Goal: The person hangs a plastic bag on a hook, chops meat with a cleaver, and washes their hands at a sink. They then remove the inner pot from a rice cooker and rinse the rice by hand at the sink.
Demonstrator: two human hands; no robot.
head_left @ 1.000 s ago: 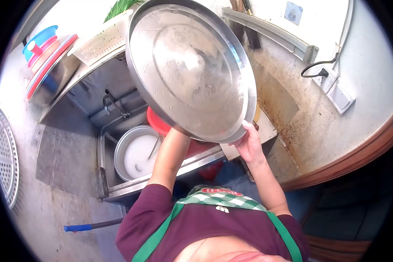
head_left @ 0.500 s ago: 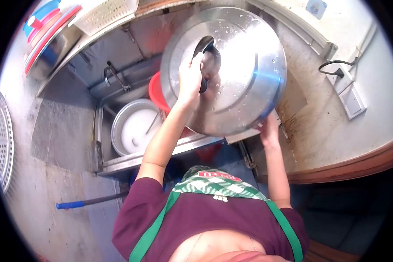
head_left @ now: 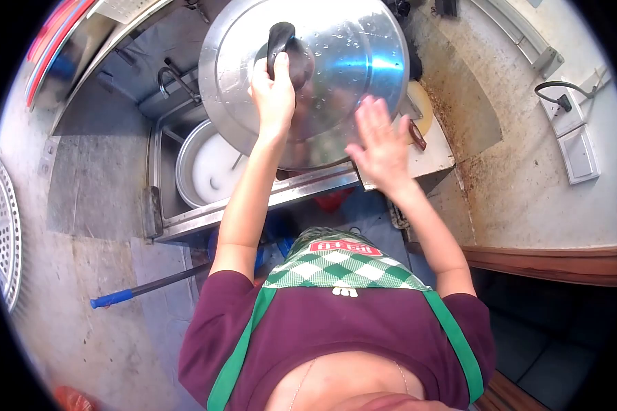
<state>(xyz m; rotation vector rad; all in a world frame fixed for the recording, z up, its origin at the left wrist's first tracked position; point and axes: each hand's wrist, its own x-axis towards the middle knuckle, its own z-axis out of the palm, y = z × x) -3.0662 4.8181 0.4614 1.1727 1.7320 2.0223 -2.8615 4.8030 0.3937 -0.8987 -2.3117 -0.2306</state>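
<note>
A large steel pot lid [head_left: 336,89], wet with drops, is held up over the sink [head_left: 185,257] with its outer face toward me. My left hand [head_left: 274,96] is closed round the lid's black handle [head_left: 279,41]. Fingers stretched out, my right hand [head_left: 380,144] is in front of the lid's lower right part and holds nothing. Behind the lid, a round metal pot [head_left: 202,171] with whitish liquid sits in the sink, partly covered. A thin rod leans in that pot.
Beside the right hand, a knife with a brown handle [head_left: 417,135] lies near a yellowish round thing [head_left: 421,106] on the right ledge. A faucet [head_left: 175,85] stands behind the sink. A blue-ended pole [head_left: 113,299] juts out at lower left. A socket [head_left: 567,109] is on the right wall.
The lid has shifted left in the view, held by my left hand. My right hand has come from the lid's lower edge up in front of its face, fingers now spread.
</note>
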